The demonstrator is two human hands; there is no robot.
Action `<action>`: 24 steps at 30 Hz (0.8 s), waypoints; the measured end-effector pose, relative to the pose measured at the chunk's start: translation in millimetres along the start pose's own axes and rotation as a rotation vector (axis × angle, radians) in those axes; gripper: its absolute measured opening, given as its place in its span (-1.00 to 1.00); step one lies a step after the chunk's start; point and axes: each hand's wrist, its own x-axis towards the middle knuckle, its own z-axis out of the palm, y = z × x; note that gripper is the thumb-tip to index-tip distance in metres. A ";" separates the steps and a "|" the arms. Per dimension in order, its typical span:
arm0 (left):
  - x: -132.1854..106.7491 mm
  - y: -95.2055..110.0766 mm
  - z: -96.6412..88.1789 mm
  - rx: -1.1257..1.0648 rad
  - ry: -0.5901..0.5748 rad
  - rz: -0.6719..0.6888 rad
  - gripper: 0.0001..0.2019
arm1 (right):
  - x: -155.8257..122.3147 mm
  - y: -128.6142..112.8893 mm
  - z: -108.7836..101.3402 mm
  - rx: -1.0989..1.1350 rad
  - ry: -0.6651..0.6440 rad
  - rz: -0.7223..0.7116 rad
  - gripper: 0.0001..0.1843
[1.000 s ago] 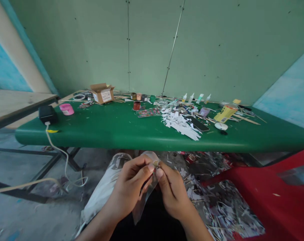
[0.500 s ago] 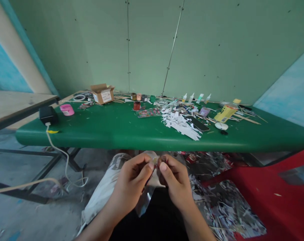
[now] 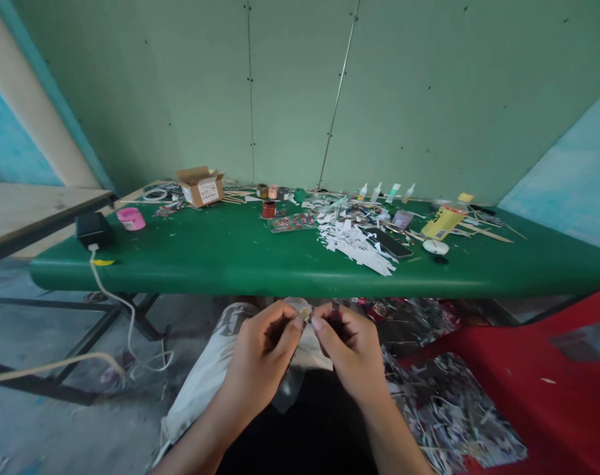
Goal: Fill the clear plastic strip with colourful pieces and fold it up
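In front of my lap, just below the table's near edge, both hands meet with their fingertips almost touching. My left hand [image 3: 268,346] is closed in a pinch on a small pale yellowish piece [image 3: 304,313]. A sheet of clear plastic film [image 3: 287,389] hangs beneath that hand, catching the light. My right hand [image 3: 352,349] is also pinched, at the right side of the small piece. A dark red strip [image 3: 336,311] shows at its fingers. What exactly lies between the right fingertips is too small to make out.
The green-covered table [image 3: 206,257] carries white paper scraps [image 3: 357,244], a phone [image 3: 389,242], paint jars [image 3: 269,209], a cardboard box [image 3: 201,187], a pink container [image 3: 130,218] and a yellow-labelled bottle [image 3: 444,221]. A red chair [image 3: 542,363] stands right, with shredded scraps [image 3: 463,409] on it.
The small yellowish piece shows more clearly between my fingertips. My right hand has turned slightly, its fingers opening to the right, and the hanging plastic film shows less.
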 end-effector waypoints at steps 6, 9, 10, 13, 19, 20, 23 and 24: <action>-0.1 -11.0 -0.9 0.171 0.045 0.117 -0.85 | 2.3 -0.4 -2.3 -0.102 -0.035 -0.035 -0.84; 0.0 -12.0 -0.7 0.240 0.048 0.154 -0.84 | 2.3 0.4 -1.8 -0.112 -0.023 -0.035 -0.85; -0.1 -11.6 -0.5 0.265 0.051 0.167 -0.84 | 2.1 1.0 -1.3 -0.115 -0.015 -0.026 -0.85; -0.7 -9.7 -0.4 0.339 0.064 0.225 -0.87 | 1.3 3.0 0.6 -0.125 0.008 0.014 -0.87; -1.4 -11.7 -0.8 0.392 0.103 0.283 -0.87 | 1.5 -1.0 1.2 -0.055 0.009 -0.004 -0.84; -1.3 -12.5 -0.8 0.403 0.107 0.292 -0.87 | 1.6 -2.3 0.9 -0.052 0.009 -0.008 -0.82; -1.3 -13.6 -0.7 0.443 0.110 0.310 -0.86 | 1.6 -3.9 0.7 -0.059 0.004 -0.038 -0.83; -1.3 -13.6 -0.7 0.458 0.114 0.317 -0.86 | 1.4 -3.6 0.8 -0.068 0.006 -0.042 -0.83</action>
